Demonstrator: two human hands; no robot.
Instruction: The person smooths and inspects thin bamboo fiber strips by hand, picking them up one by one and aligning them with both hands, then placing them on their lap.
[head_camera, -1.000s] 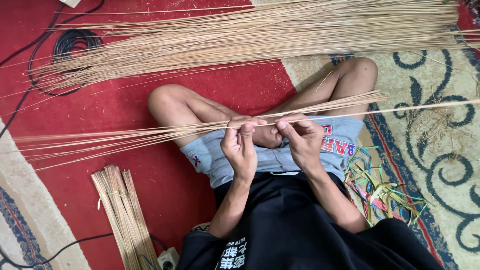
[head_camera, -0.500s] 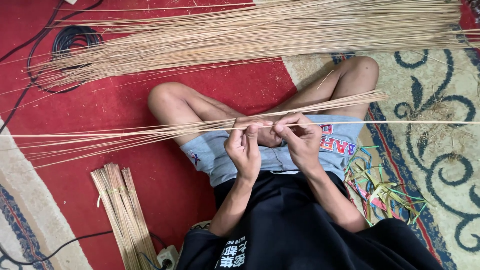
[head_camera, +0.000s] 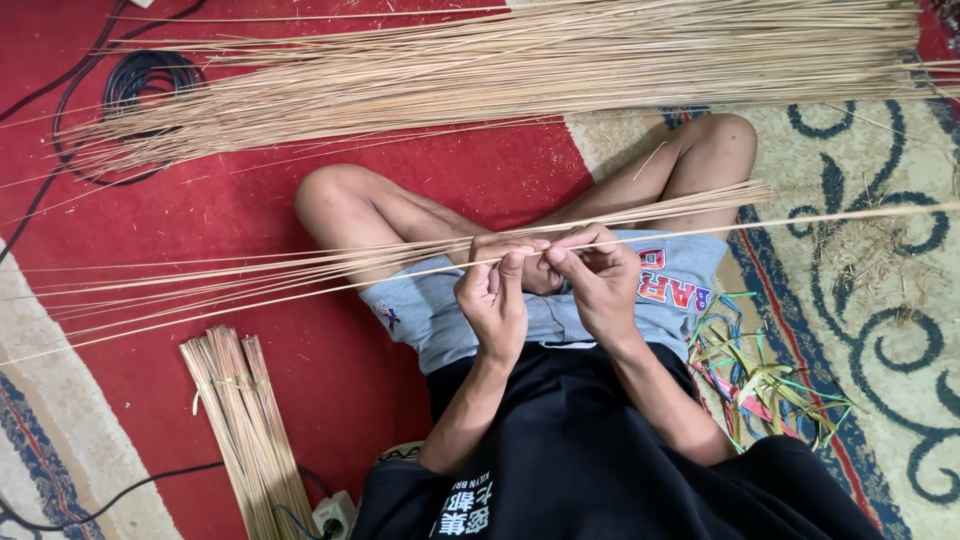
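While a broad heap of long pale reeds (head_camera: 520, 60) lies across the red carpet (head_camera: 200, 200), a thinner sheaf (head_camera: 300, 270) crosses the person's lap. The left hand (head_camera: 495, 300) and right hand (head_camera: 595, 275) each pinch what seems one single reed (head_camera: 800, 218) between fingertips.

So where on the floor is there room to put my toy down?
Bare red carpet lies between the tied stick bundle and the knee. Crowded: the big stick pile on top, and coloured strips by the cream rug.
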